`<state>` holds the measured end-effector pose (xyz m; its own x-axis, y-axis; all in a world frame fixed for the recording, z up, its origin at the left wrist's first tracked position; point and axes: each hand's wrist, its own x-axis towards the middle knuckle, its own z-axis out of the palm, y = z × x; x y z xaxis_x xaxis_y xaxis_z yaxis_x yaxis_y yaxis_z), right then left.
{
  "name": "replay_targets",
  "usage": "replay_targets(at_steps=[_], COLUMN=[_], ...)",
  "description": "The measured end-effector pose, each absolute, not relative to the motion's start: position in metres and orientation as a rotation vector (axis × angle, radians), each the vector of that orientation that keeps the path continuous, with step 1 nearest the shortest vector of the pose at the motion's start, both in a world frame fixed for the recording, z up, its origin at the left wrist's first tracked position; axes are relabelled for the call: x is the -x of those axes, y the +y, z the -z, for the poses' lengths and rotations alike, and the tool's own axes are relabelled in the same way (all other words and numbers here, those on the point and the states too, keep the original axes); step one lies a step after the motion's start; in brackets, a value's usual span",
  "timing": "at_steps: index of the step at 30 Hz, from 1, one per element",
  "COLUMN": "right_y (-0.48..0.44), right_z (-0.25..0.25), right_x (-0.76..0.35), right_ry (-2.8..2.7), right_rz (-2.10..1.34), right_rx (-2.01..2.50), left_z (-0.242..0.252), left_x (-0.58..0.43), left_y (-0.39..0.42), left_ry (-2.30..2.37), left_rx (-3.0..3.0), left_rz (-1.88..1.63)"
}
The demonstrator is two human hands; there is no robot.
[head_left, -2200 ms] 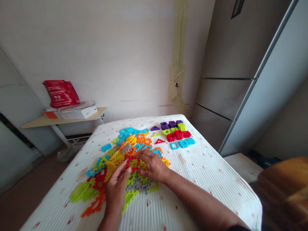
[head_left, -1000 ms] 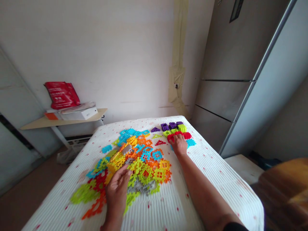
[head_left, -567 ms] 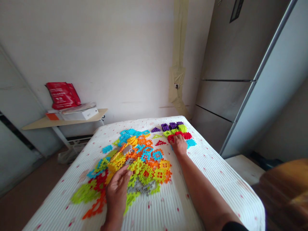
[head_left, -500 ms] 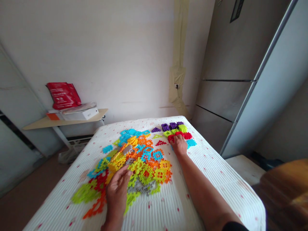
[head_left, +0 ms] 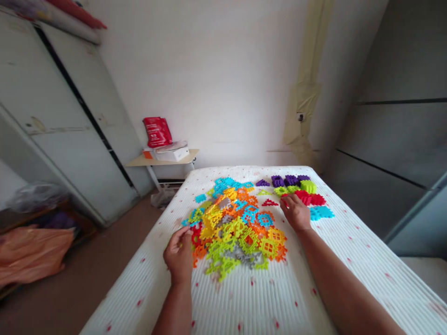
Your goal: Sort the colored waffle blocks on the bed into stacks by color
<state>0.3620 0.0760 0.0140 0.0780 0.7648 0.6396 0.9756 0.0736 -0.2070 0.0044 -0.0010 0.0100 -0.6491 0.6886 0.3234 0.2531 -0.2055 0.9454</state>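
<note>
A loose pile of flat interlocking plastic pieces (head_left: 237,223) in yellow, green, orange, cyan, red and grey lies on a white ribbed bed cover (head_left: 279,298). Beyond it on the right are sorted stacks: purple (head_left: 287,180), green (head_left: 308,186), red (head_left: 314,199) and cyan (head_left: 321,212). My right hand (head_left: 296,213) rests at the near left edge of the red stack, its fingers curled onto a red piece. My left hand (head_left: 179,255) sits at the pile's near left edge with its fingers curled in beside red and orange pieces; what they hold is hidden.
A single red triangle piece (head_left: 269,203) lies between the pile and the stacks. A small table (head_left: 162,161) by the wall carries a red bag (head_left: 157,131) and a white box (head_left: 172,153). A tall cupboard (head_left: 52,139) and orange cloth (head_left: 31,256) are at left.
My right hand left the pile and went to the red stack, where it stays. My left hand slid from the pile's top to its left edge and curled. The view swung left.
</note>
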Motion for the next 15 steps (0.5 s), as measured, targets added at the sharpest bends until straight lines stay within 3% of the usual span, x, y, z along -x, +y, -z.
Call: replay_targets(at_steps=[4,15], right_y=[0.079,0.079], right_z=[-0.008,-0.003], right_x=[-0.359,-0.359], right_ry=[-1.761,-1.765], right_rz=[0.462,0.515], right_rx=[1.655,1.525], left_z=[-0.002,-0.021], left_x=[0.041,0.020], left_y=[0.001,0.011], left_ry=[2.053,2.527], left_rx=[-1.135,-1.558], left_rz=[-1.844,-0.695])
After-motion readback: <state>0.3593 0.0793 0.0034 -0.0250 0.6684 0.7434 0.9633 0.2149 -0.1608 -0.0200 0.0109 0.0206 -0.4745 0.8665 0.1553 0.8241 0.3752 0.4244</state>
